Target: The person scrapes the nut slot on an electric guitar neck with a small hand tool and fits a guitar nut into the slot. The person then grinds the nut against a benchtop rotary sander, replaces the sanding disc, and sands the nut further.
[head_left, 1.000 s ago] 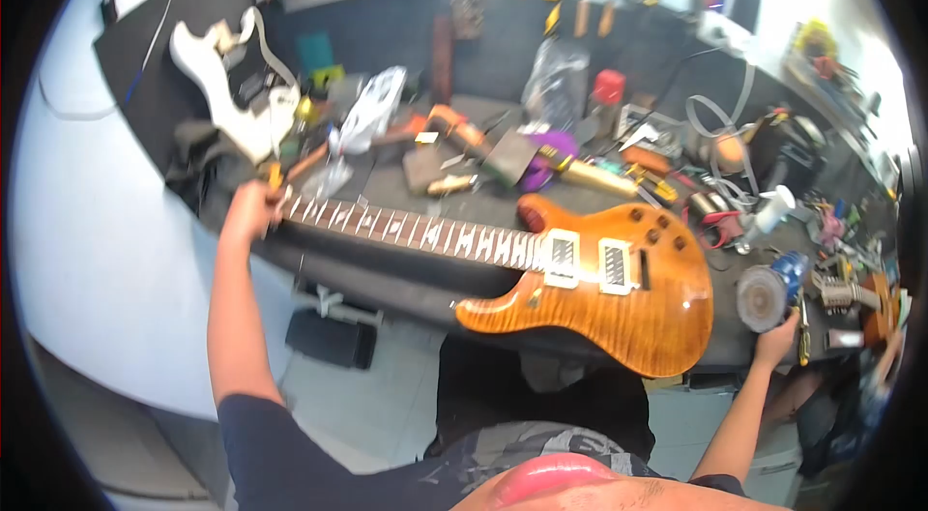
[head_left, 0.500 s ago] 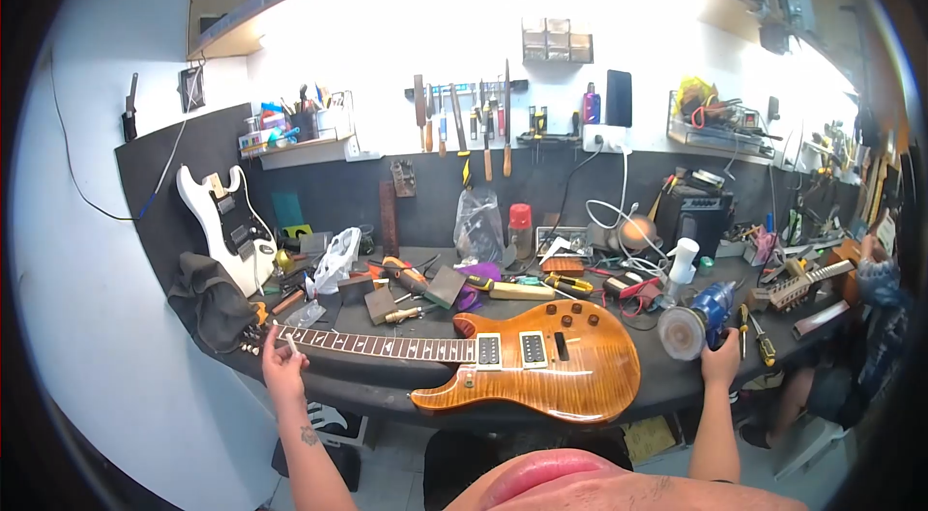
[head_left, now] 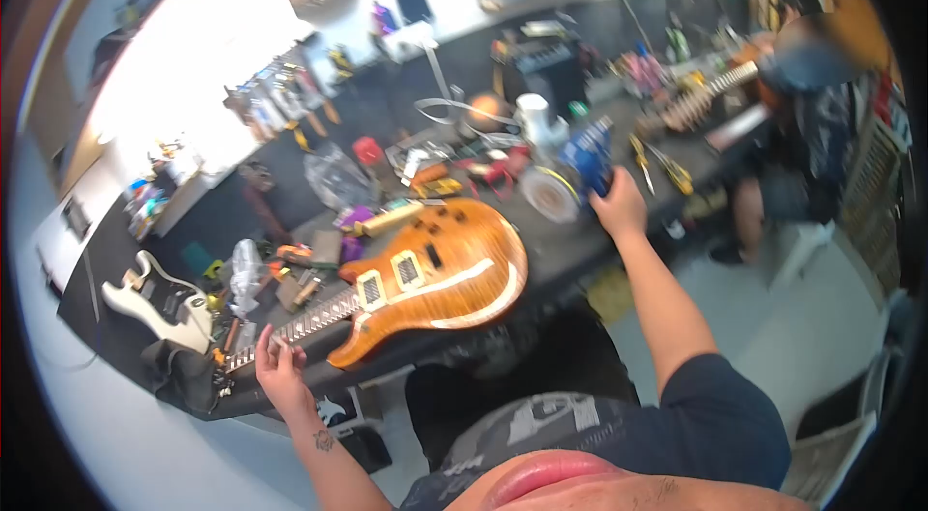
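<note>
An electric guitar (head_left: pixel 454 269) with an amber flamed top and two pickups lies face up along the bench's front edge, its neck (head_left: pixel 314 318) pointing left. Beside that neck, near the headstock end, is my left hand (head_left: pixel 282 378), its index finger raised and the other fingers closed around a small white stick (head_left: pixel 275 345). My right hand (head_left: pixel 621 204) grips the handle of a blue power polisher (head_left: pixel 588 158). The tool's round pale pad (head_left: pixel 550 194) faces left, to the right of the guitar body.
A white guitar body (head_left: pixel 155 303) leans at the left end, above a dark cloth (head_left: pixel 182 371). Tools, a plastic bag (head_left: pixel 338 177) and cables crowd the back of the bench. A white bottle (head_left: pixel 537 122) stands behind the polisher. At right sits another person (head_left: pixel 822 124) near a guitar neck (head_left: pixel 710 93).
My view has turned and tilted to the right, so the bench now slants and more of the floor and the other person shows. Both hands keep their grips.
</note>
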### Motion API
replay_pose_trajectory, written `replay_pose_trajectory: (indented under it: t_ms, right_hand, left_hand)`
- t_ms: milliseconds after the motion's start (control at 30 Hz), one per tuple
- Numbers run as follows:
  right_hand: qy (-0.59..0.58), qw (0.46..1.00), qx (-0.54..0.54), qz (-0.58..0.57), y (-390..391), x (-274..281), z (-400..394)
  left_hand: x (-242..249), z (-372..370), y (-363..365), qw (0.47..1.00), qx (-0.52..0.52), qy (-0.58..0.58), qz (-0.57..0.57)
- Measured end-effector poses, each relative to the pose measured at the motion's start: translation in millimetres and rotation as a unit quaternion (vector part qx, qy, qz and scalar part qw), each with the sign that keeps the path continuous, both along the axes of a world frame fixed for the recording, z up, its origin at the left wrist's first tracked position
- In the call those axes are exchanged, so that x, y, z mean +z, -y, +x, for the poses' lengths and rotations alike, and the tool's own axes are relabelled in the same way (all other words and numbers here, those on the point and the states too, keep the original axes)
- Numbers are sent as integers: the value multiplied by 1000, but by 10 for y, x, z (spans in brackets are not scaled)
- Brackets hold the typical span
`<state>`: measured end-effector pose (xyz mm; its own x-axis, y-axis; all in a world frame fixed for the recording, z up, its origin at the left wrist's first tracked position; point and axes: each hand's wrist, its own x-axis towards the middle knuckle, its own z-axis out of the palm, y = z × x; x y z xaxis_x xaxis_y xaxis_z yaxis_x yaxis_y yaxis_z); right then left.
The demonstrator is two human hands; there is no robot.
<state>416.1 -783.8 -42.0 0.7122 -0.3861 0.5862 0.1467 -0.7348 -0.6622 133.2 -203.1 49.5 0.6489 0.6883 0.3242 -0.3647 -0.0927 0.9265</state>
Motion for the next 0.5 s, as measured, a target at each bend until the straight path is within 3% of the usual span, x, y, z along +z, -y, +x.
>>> replay_pose_trajectory:
  t_ms: [167, 267, 400, 500]
  right_hand:
    - [8, 1000, 7, 15, 55, -56, 38]
    - [5, 1000, 6, 12, 55, -57, 36]
    - [-11, 1000, 3, 9, 56, -58, 31]
    - [-7, 1000, 7, 14, 62, -47, 26]
  left_hand:
    - [74, 402, 915, 992, -123, -13, 38]
    - [56, 647, 1521, 970, -188, -43, 146]
    - [18, 863, 2274, 912, -330, -61, 235]
    - [70, 994, 2702, 848, -340, -33, 406]
